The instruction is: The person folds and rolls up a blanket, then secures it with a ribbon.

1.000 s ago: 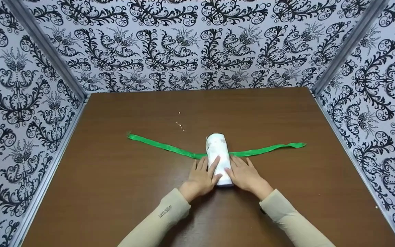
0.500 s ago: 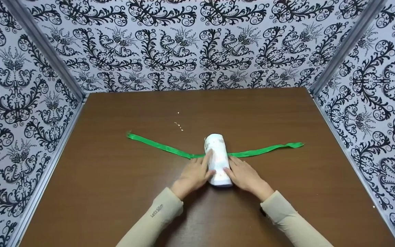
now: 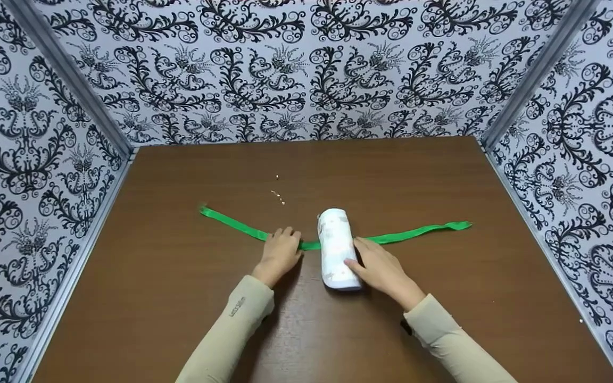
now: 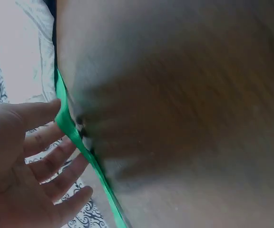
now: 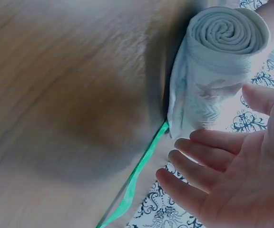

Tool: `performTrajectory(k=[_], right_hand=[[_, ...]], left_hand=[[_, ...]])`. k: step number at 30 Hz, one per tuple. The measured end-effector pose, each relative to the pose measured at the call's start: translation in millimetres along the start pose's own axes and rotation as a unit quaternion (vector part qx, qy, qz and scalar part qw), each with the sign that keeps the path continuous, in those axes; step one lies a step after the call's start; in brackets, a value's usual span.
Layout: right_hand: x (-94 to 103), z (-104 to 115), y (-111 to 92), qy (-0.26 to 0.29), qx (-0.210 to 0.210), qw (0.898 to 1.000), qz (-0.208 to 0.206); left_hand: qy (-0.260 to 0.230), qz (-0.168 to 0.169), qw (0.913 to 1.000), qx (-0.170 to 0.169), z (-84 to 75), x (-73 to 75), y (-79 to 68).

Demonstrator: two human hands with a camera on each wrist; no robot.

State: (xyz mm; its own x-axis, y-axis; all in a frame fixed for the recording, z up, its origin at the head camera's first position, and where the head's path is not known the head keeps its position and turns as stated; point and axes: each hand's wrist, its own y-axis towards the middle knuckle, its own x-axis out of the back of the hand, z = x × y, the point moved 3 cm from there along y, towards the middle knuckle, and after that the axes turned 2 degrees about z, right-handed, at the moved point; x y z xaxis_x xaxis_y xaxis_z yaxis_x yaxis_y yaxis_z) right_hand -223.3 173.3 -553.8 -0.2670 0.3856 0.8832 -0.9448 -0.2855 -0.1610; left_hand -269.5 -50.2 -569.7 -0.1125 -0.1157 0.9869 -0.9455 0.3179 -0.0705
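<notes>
A white rolled cloth (image 3: 337, 250) with a faint print lies lengthwise on the table, its spiral end showing in the right wrist view. Under it, crosswise, runs a green ribbon (image 3: 406, 234) that sticks out on both sides. My left hand (image 3: 281, 252) is over the ribbon's left part, fingers spread and a little bent, with the thumb right at the ribbon in the left wrist view. Against the roll's right side rests my right hand (image 3: 383, 268), its thumb on top of the cloth and its fingers loosely extended beside it.
The brown table (image 3: 179, 319) is bounded by a patterned back wall (image 3: 306, 80) and patterned side walls with grey metal corner posts. Small light specks (image 3: 279, 197) lie beyond the roll, left of its far end.
My left hand has come off the roll and moved left onto the ribbon, shifting it slightly. The right hand stays beside the roll, which has barely moved.
</notes>
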Motion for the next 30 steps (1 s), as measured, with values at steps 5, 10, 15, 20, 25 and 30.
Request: performTrajectory(k=[5, 10, 15, 20, 25, 30], right_hand=[[3.7, 2.7, -0.5, 0.001, 0.002, 1.0, -0.015], [9.7, 5.6, -2.4, 0.004, 0.004, 1.0, -0.026], [15.6, 8.9, -3.0, -0.002, 0.02, 0.998, -0.052], [21.1, 15.4, -2.7, -0.005, 0.048, 0.995, -0.087], [25.0, 24.2, -1.5, -0.002, 0.075, 0.99, -0.12], [25.4, 36.4, 0.5, 0.022, 0.102, 0.986, -0.132]], left_hand=[[-0.005, 0.021, 0.9997, 0.015, 5.4, 0.2, 1.4], [-0.069, 0.033, 0.997, 0.012, 12.7, 7.5, -0.7], [-0.165, 0.054, 0.9848, 0.006, 17.2, 21.6, -4.3], [-0.241, 0.072, 0.9677, -0.009, 17.9, 36.9, -9.0], [-0.293, 0.074, 0.9525, -0.041, 15.1, 49.2, -13.4], [-0.363, 0.073, 0.9249, -0.088, 3.6, 63.3, -17.6]])
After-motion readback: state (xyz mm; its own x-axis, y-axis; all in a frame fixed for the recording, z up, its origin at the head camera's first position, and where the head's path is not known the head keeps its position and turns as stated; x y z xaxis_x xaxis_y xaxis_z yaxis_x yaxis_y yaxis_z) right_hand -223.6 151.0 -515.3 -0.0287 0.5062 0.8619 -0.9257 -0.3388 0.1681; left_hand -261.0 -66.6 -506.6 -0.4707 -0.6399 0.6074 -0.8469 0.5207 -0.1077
